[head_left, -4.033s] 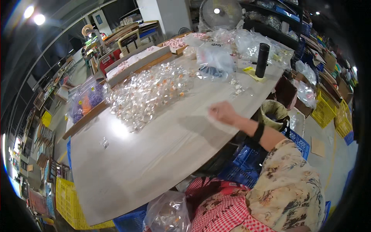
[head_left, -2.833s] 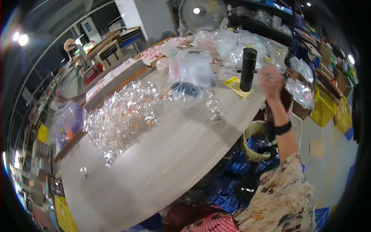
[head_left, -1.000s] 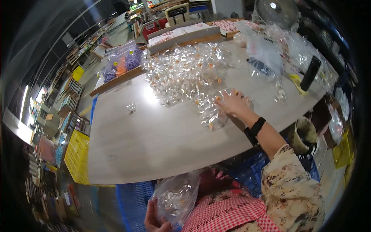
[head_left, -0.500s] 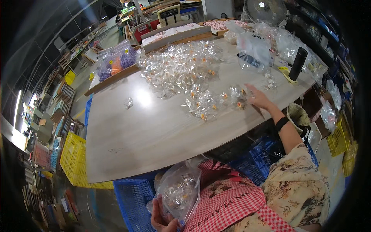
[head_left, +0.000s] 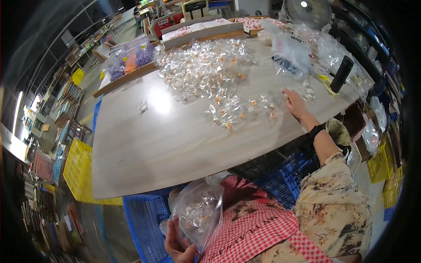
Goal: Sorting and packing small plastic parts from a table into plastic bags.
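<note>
In my left hand [head_left: 179, 245], low in the picture, is a clear plastic bag [head_left: 199, 210], with the fingers closed on its edge. Several small clear-wrapped pieces show inside it. My right hand [head_left: 297, 105] is over the right part of the table, fingers stretched out and pointing away from me. Beside those fingertips lies a loose group of small clear packets [head_left: 232, 111] with orange and white pieces in them. A few more small packets [head_left: 307, 91] lie just beyond the hand. Whether its fingertips touch a packet is hard to make out.
A large heap of clear packets [head_left: 201, 65] covers the table's far middle. One packet [head_left: 143, 106] lies apart at left. Filled bags [head_left: 131, 61], a black cylinder [head_left: 341, 74] and plastic bags [head_left: 291, 52] stand around. Blue crates [head_left: 147, 219] sit below the near edge, a yellow crate [head_left: 79, 171] at left.
My right hand has shifted slightly away from the loose packets, which lie more spread out. My left hand still holds the bag. The view has tilted slightly.
</note>
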The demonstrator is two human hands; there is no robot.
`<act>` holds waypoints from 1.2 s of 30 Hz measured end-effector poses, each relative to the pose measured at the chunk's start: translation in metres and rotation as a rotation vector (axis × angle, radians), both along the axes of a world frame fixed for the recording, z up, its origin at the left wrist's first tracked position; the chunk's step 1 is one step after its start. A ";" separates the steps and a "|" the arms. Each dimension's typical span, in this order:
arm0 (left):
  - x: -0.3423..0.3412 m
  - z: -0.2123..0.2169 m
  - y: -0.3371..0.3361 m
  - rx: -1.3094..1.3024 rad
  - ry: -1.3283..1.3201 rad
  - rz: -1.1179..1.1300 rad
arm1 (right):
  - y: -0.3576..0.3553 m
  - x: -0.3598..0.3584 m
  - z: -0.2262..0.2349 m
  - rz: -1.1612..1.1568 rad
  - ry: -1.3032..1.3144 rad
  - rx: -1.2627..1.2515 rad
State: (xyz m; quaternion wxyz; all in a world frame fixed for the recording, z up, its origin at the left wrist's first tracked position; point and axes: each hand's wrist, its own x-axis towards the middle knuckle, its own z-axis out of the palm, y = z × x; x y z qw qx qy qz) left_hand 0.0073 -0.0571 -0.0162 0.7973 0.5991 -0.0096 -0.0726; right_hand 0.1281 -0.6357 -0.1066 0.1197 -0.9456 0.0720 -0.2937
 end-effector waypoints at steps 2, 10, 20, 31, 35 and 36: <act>-0.001 0.004 0.001 0.017 0.002 0.002 | 0.000 0.000 0.007 -0.035 -0.025 0.029; 0.012 0.009 0.000 0.093 -0.089 0.016 | 0.069 0.017 0.049 0.081 -0.120 0.158; 0.018 0.005 -0.003 0.109 -0.063 0.009 | 0.080 0.007 0.019 0.045 0.111 -0.052; 0.003 0.009 -0.004 -0.027 -0.033 -0.022 | 0.079 0.038 0.027 -0.043 -0.238 0.639; 0.002 -0.003 0.003 0.091 -0.070 -0.024 | 0.194 0.029 0.076 0.405 0.058 1.015; 0.002 -0.002 0.003 0.113 -0.063 -0.007 | 0.238 0.019 0.090 0.457 0.238 1.071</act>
